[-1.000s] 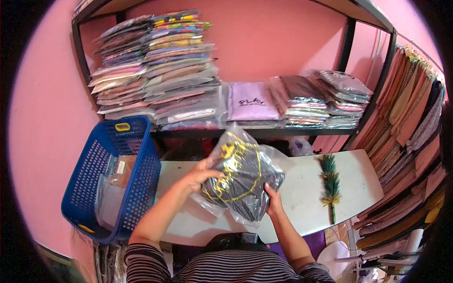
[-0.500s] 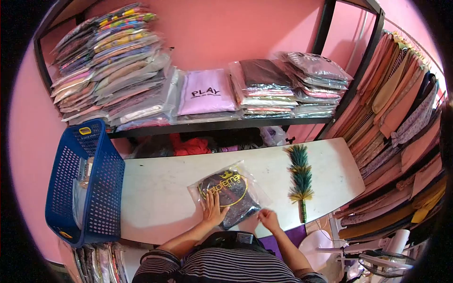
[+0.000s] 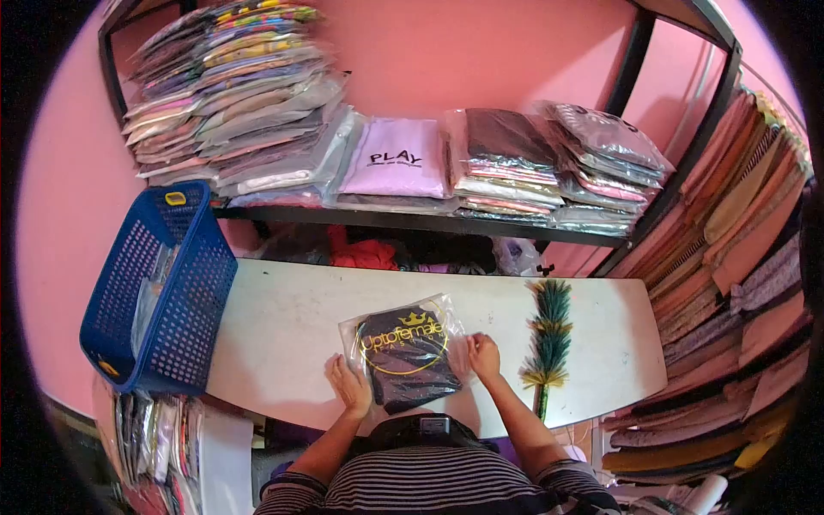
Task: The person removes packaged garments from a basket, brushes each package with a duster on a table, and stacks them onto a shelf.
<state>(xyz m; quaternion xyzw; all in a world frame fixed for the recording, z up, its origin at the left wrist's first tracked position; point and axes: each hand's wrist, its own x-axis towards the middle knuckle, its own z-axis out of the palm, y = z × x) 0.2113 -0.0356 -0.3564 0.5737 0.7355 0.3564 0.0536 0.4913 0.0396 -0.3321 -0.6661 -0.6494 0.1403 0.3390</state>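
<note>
A clear plastic bag [image 3: 403, 388] holding a folded dark garment lies on the white table, printed in yellow with a crown, a ring and the word "Uptofemale". My left hand [image 3: 349, 388] rests along the bag's left edge, fingers stretched out and open. On the other side, my right hand [image 3: 484, 357] is closed at the bag's right edge, its fingertips pinching the plastic. To the right of the bag lies a feather duster [image 3: 550, 330] with green and yellow bristles.
A blue perforated basket [image 3: 184, 318] stands at the table's left end. Behind the white table [image 3: 283, 343], a black shelf [image 3: 412, 221] carries stacks of bagged clothes [image 3: 257, 129] and a lilac "PLAY" package [image 3: 395, 163]. Hanging garments [image 3: 730, 257] line the right side.
My left hand has slid off the bag's front to its left edge. My right hand has moved up to the right edge. The bag now lies straighter, and the camera view has shifted.
</note>
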